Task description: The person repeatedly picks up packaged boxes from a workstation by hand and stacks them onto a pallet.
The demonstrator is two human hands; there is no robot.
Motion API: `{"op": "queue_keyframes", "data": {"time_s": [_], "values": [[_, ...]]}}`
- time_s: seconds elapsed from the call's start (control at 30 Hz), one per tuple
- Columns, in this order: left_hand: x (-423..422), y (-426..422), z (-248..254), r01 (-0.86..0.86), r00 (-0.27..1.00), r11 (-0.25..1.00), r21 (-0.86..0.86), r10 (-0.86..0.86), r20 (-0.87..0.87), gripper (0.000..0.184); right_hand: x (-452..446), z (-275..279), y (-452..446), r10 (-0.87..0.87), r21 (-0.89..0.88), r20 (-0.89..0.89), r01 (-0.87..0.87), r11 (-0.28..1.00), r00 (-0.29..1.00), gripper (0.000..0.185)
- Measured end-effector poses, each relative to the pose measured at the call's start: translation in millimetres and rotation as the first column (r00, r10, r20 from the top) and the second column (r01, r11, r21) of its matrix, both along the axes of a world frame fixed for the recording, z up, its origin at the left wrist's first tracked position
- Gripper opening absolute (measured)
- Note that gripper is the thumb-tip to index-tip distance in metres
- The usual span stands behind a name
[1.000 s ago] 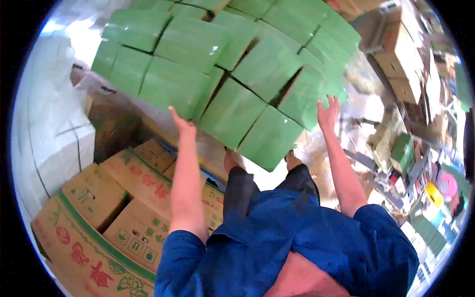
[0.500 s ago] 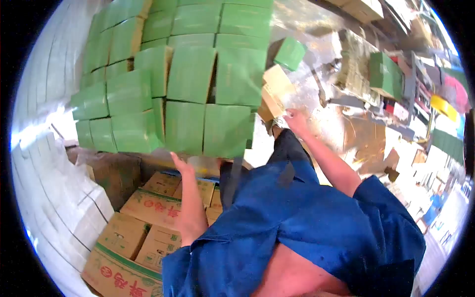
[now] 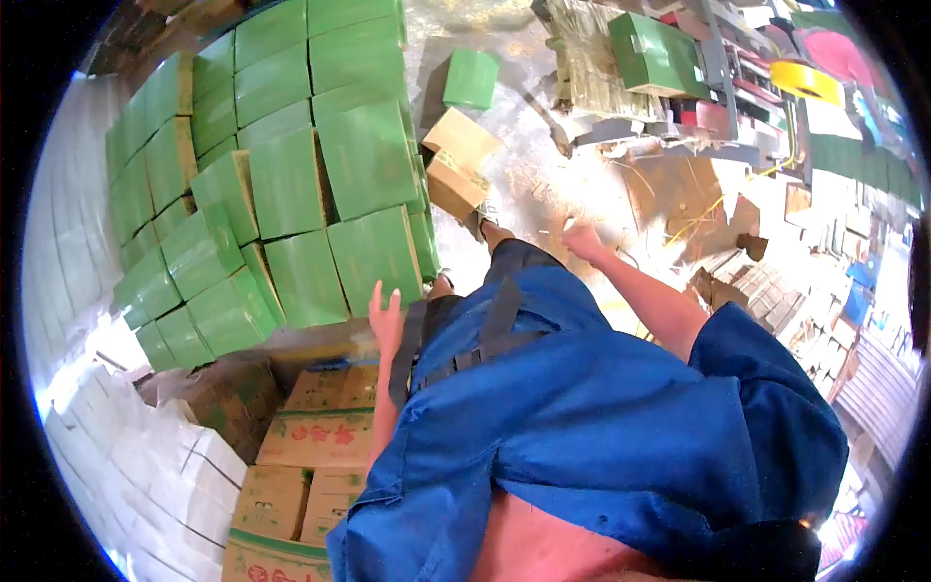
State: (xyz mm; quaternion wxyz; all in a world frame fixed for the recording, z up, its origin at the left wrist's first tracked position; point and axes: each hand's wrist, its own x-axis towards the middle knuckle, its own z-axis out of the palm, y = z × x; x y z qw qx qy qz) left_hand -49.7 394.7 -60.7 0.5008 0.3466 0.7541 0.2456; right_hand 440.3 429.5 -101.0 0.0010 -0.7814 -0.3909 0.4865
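My left hand [image 3: 385,315] is raised with its fingers apart and nothing in it, close to the near edge of the stacked green boxes [image 3: 368,155]. My right hand [image 3: 584,242] hangs over the floor on the other side of my body. Its fingers look loosely curled, with no object visible in them. Nearest to it, by my foot, stands an opened brown cardboard box [image 3: 458,184] with a flap raised.
Brown printed cartons [image 3: 315,436] are stacked at lower left, beside white wrapped goods [image 3: 145,466]. A single green box [image 3: 471,78] stands on the floor. Flattened cardboard [image 3: 693,194], another green box [image 3: 655,56] and yellow tape [image 3: 807,82] are at right.
My view has turned, so the green stack sits further left. My right hand is now farther from the opened cardboard box, and the fingers of my left hand point more upward.
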Motion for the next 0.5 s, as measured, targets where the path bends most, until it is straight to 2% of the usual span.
{"op": "queue_keyframes", "data": {"time_s": [0.03, 0.07, 0.1, 0.13, 0.17, 0.2, 0.27, 0.3, 0.37, 0.4, 0.43, 0.47, 0.5], "values": [[-5, 1, -7, -0.026, 0.998, 0.999, 0.037, 0.024, 0.052, 0.054, -1, 10, -19, 0.157, -0.055, -0.003, -0.157, 0.986, 0.988, 0.032], [-10, 2, -13, -0.055, 0.993, 0.995, 0.079, 0.046, 0.108, 0.054, -9, 18, -38, 0.091, -0.108, 0.035, -0.087, 0.99, 0.995, 0.036], [-15, 5, -10, 0.049, 0.999, 0.995, 0.09, -0.05, 0.012, 0.057, -24, 39, -51, 0.024, -0.156, 0.077, -0.012, 0.988, 0.997, 0.04], [-20, 4, -5, 0.055, 0.998, 0.993, 0.102, -0.057, 0.02, 0.057, -40, 62, -64, -0.041, -0.198, 0.123, 0.065, 0.978, 0.992, 0.044], [-26, 4, 1, 0.131, 0.991, 0.985, 0.11, -0.129, -0.023, 0.059, -42, 46, -86, -0.09, -0.235, 0.11, 0.113, 0.965, 0.99, 0.045], [-31, 1, 2, 0.207, 0.977, 0.971, 0.118, -0.201, -0.066, 0.061, -35, 6, -112, -0.15, -0.227, 0.051, 0.157, 0.961, 0.987, 0.047], [-47, -7, -10, 0.243, 0.97, 0.96, 0.14, -0.239, -0.046, 0.063, -23, -69, -158, -0.273, -0.186, -0.069, 0.257, 0.948, 0.959, 0.05], [-54, -8, -9, 0.21, 0.978, 0.978, 0.0, -0.21, 0.002, 0.062, -42, -57, -151, -0.197, -0.194, -0.027, 0.188, 0.963, 0.98, 0.05], [-60, -4, -3, 0.258, 0.96, 0.96, -0.105, -0.242, 0.141, 0.063, -67, -27, -129, -0.061, -0.211, 0.072, 0.075, 0.975, 0.996, 0.05], [-63, 0, 8, 0.32, 0.926, 0.945, -0.068, -0.297, 0.233, 0.064, -68, -8, -117, 0.008, -0.225, 0.124, 0.02, 0.974, 0.992, 0.05], [-68, -2, 1, 0.352, 0.91, 0.935, -0.036, -0.333, 0.246, 0.064, -65, 15, -108, 0.105, -0.154, 0.088, -0.091, 0.984, 0.991, 0.051], [-77, -8, -18, 0.353, 0.926, 0.93, -0.097, -0.334, 0.175, 0.065, -67, 39, -103, 0.208, -0.085, 0.055, -0.203, 0.975, 0.977, 0.051], [-88, -20, -47, 0.343, 0.939, 0.925, -0.162, -0.332, 0.096, 0.067, -75, 62, -94, 0.158, -0.055, 0.052, -0.155, 0.986, 0.986, 0.049]]}}
